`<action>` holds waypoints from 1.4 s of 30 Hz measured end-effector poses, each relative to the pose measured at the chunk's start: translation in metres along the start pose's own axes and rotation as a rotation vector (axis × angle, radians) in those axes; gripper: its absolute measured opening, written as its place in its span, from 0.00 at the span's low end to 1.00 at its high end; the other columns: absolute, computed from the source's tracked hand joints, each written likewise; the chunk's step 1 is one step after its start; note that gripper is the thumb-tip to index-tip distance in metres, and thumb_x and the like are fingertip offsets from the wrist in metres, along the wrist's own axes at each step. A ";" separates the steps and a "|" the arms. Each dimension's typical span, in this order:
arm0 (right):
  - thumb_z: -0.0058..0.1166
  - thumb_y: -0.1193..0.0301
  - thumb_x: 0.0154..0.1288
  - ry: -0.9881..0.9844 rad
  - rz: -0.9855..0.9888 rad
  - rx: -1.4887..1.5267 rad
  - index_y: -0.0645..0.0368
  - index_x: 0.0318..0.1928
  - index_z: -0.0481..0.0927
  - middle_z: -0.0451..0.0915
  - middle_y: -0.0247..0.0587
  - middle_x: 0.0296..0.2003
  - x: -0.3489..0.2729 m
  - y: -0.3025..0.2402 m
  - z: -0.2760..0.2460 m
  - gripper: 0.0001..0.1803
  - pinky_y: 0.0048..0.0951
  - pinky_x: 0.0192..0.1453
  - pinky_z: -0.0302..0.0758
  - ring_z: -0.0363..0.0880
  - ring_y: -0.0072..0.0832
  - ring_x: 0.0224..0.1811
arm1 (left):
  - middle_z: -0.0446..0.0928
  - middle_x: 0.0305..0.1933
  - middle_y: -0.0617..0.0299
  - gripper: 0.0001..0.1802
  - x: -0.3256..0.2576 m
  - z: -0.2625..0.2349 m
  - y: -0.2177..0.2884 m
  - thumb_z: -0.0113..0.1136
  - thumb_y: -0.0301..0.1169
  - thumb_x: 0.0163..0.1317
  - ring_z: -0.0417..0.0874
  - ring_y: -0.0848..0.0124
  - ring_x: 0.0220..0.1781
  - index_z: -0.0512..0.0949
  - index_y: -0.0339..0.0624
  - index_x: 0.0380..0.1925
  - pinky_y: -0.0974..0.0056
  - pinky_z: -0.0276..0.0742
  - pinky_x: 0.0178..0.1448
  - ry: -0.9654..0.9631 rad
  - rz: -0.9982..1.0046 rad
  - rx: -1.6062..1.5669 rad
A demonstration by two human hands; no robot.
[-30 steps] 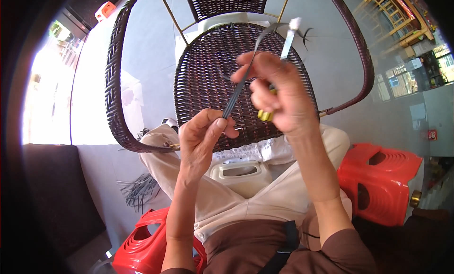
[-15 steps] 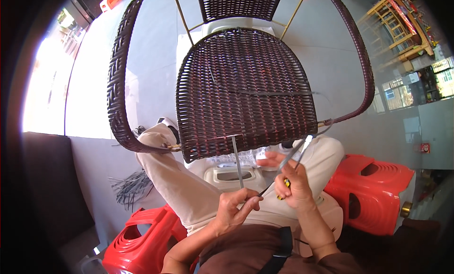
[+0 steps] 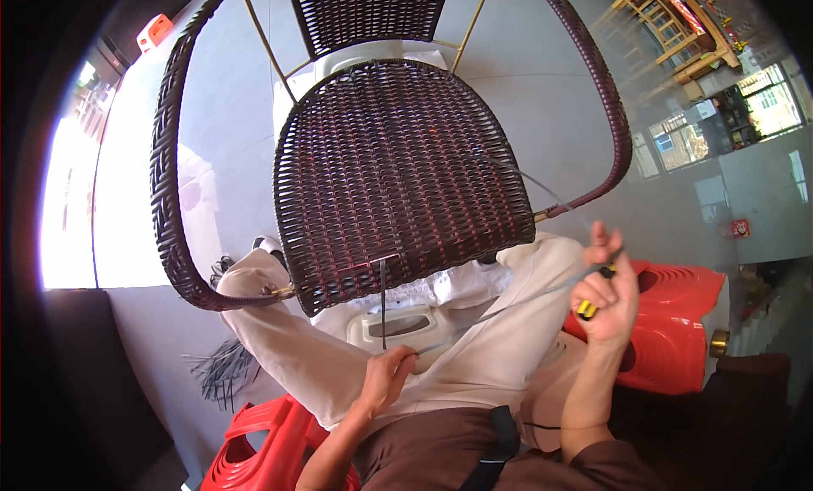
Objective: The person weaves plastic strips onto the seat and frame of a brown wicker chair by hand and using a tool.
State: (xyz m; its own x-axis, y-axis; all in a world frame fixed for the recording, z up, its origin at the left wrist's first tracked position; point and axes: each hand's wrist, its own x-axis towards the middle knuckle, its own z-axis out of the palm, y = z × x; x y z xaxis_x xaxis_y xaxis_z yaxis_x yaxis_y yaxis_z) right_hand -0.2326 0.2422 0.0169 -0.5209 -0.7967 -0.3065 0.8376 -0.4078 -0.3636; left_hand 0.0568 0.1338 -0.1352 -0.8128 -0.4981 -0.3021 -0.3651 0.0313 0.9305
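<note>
A dark brown woven chair seat (image 3: 402, 169) stands before my knees, its front edge toward me. A flat grey weaving strip (image 3: 521, 302) comes down from that edge to my left hand (image 3: 389, 379), then stretches across to the right. The fingers of my left hand are closed on the strip. Raised over my right thigh, my right hand (image 3: 608, 300) grips a tool with a yellow and black handle (image 3: 588, 310); its working end is hidden. The strip also passes through this hand, and its loose end arcs back over the seat.
Woven armrests (image 3: 174, 169) curve out on both sides of the seat. Red plastic stools stand at the right (image 3: 669, 321) and lower left (image 3: 262, 444). A bundle of grey strips (image 3: 222, 368) lies on the floor at left. A pale plastic stool (image 3: 402, 326) sits between my legs.
My right hand has moved right and upward, away from my left hand, and a longer length of strip now spans between them. The chair appears shifted left in the view.
</note>
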 end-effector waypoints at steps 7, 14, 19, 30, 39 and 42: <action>0.33 0.64 0.73 0.076 -0.392 -0.267 0.63 0.51 0.69 0.66 0.30 0.24 -0.019 -0.077 0.025 0.18 0.18 0.15 0.55 0.53 0.15 0.12 | 0.75 0.26 0.48 0.05 0.040 -0.004 -0.041 0.51 0.28 0.59 0.77 0.48 0.30 0.72 0.37 0.30 0.54 0.71 0.34 -0.091 0.037 0.138; 0.38 0.65 0.73 0.025 -0.681 -0.597 0.63 0.41 0.72 0.57 0.27 0.17 -0.035 -0.104 0.037 0.14 0.15 0.13 0.51 0.49 0.12 0.11 | 0.74 0.24 0.47 0.05 0.036 -0.011 -0.030 0.53 0.27 0.58 0.77 0.50 0.28 0.74 0.36 0.28 0.57 0.72 0.32 0.018 -0.004 0.063; 0.46 0.65 0.66 0.130 -0.309 -1.020 0.64 0.33 0.77 0.62 0.25 0.10 -0.025 0.021 0.027 0.14 0.17 0.09 0.46 0.52 0.11 0.08 | 0.73 0.21 0.49 0.05 0.020 -0.006 -0.009 0.55 0.27 0.58 0.76 0.49 0.24 0.75 0.37 0.27 0.58 0.69 0.27 -0.016 0.112 0.117; 0.65 0.73 0.48 0.007 0.105 -1.263 0.62 0.49 0.75 0.79 0.38 0.41 0.019 0.133 -0.049 0.25 0.19 0.39 0.71 0.74 0.17 0.39 | 0.74 0.17 0.52 0.06 0.003 -0.013 0.024 0.56 0.28 0.58 0.76 0.62 0.17 0.77 0.37 0.28 0.63 0.70 0.25 0.089 -0.025 0.049; 0.60 0.76 0.53 0.082 0.197 -1.094 0.61 0.44 0.77 0.75 0.26 0.23 0.033 0.122 -0.031 0.16 0.13 0.15 0.55 0.62 0.07 0.15 | 0.72 0.17 0.57 0.05 -0.001 -0.003 0.024 0.56 0.26 0.60 0.70 0.74 0.15 0.76 0.35 0.28 0.68 0.66 0.21 0.077 0.065 -0.036; 0.62 0.75 0.52 0.105 0.032 -1.155 0.62 0.39 0.80 0.74 0.25 0.22 0.032 0.123 -0.034 0.12 0.14 0.15 0.54 0.61 0.08 0.14 | 0.72 0.16 0.58 0.05 0.000 -0.003 0.021 0.55 0.26 0.60 0.70 0.74 0.15 0.76 0.36 0.28 0.67 0.66 0.21 0.054 0.081 -0.009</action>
State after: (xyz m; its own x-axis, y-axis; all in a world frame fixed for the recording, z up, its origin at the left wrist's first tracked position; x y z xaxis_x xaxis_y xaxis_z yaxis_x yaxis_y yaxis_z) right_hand -0.1518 0.1816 -0.0670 -0.5585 -0.7362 -0.3822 0.2299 0.3053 -0.9241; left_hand 0.0502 0.1322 -0.1149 -0.8140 -0.5399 -0.2143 -0.2948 0.0662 0.9533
